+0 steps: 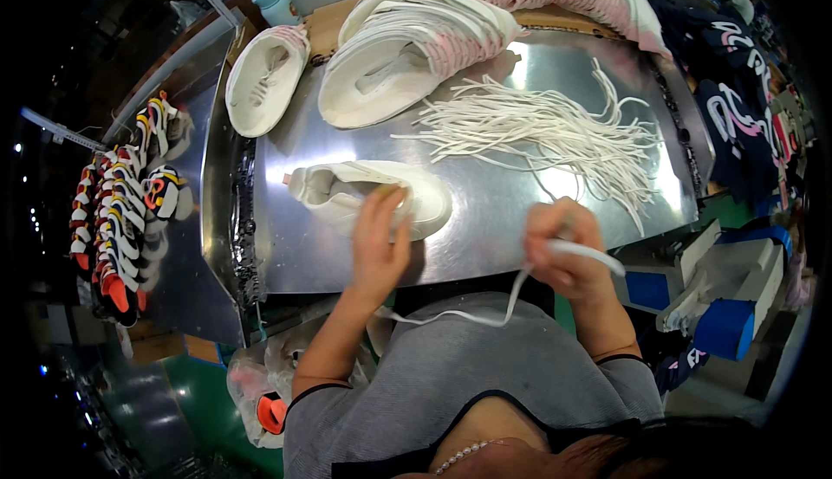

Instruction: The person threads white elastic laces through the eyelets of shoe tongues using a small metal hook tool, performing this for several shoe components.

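Observation:
A white shoe upper [429, 200] lies on its side on the metal tabletop, toe to the right. My left hand [379, 241] rests across its near side and throat, fingers stretched and slightly apart. To the right, my right hand [568, 249] is raised over the table's near edge, closed round a white shoelace [498, 319]. One length of the lace sags in front of my grey shirt toward my left wrist; another piece sticks out right of the fist. Beyond that hand lies a loose heap of white shoelaces [546, 128].
Along the back stand a long row of nested white-and-pink shoe uppers [381, 80] and a single shoe upper [267, 80]. A light-blue bottle [276, 3] is behind. Colourful shoes [121, 210] sit at the left. Dark printed pieces [737, 124] and a blue-and-grey fixture [724, 327] are at the right.

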{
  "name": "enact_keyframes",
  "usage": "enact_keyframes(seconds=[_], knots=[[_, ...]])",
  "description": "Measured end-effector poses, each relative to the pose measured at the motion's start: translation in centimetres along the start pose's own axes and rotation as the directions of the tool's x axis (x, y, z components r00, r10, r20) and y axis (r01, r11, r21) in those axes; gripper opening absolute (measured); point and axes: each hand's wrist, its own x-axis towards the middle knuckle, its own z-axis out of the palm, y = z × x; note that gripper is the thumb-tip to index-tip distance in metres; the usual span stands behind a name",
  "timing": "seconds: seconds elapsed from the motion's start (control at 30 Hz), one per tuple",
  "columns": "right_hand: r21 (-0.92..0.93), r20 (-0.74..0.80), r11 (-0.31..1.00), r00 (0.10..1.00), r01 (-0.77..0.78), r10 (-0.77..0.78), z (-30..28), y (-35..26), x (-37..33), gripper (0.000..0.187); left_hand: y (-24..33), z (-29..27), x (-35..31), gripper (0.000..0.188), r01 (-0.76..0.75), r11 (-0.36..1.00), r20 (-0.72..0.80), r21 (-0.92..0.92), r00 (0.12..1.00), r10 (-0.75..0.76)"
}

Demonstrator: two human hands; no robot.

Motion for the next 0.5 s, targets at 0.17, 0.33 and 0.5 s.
enact_keyframes(seconds=[0.17, 0.33, 0.5], knots=[[0.040, -0.273, 0.919, 0.881, -0.391, 0.387, -3.1, 10.8, 5.7, 0.018, -4.4, -6.0, 0.5, 0.026, 0.021, 0.907, 0.141, 0.420, 0.986, -0.089], [-0.077, -0.310, 0.915, 0.882, -0.395, 0.355, -3.5, 15.0, 8.4, 0.021, -7.6, -5.9, 3.2, 0.046, 0.687, 0.727, 0.640, -0.011, 0.563, -0.523], [-0.177, -0.431, 0.868, 0.829, -0.464, 0.356, -3.6, 14.2, 8.2, 0.016, -7.3, -2.0, 3.5, 0.056, 0.959, 0.084, 0.875, -0.272, 0.282, -0.394]])
